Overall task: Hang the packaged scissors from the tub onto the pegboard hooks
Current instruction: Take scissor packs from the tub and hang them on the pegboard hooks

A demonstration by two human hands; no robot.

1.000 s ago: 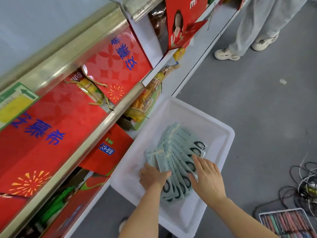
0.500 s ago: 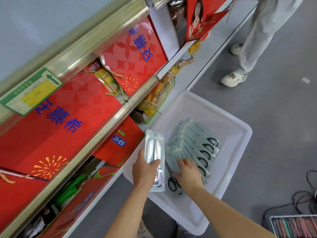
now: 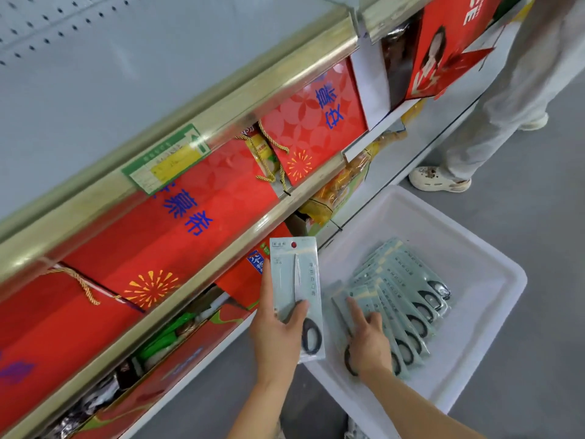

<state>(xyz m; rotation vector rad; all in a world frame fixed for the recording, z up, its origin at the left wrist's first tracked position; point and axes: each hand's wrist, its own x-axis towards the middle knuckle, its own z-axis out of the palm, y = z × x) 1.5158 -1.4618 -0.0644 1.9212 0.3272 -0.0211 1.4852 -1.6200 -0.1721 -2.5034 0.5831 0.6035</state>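
Note:
My left hand (image 3: 278, 339) grips one pale green scissors package (image 3: 297, 280) by its lower end and holds it upright above the tub's near left corner, printed side towards me, black handles at the bottom. The white plastic tub (image 3: 493, 340) stands on the floor at the lower right. Inside it lies a fanned stack of several more scissors packages (image 3: 408, 293). My right hand (image 3: 368, 343) rests flat on the nearest packages of that stack, fingers spread. The grey pegboard (image 3: 41, 23) shows at the top left, with no hooks in sight.
Slanted shelves with red gift boxes (image 3: 190, 223) and a green and yellow price label (image 3: 166, 158) run along the left. Another person's grey trouser legs and white shoe (image 3: 438, 180) stand just beyond the tub. Grey floor lies to the right.
My left hand has lifted one package out of the tub and turned its printed side towards me. My right hand has stayed on the stack. The view has tilted up, bringing the pegboard in.

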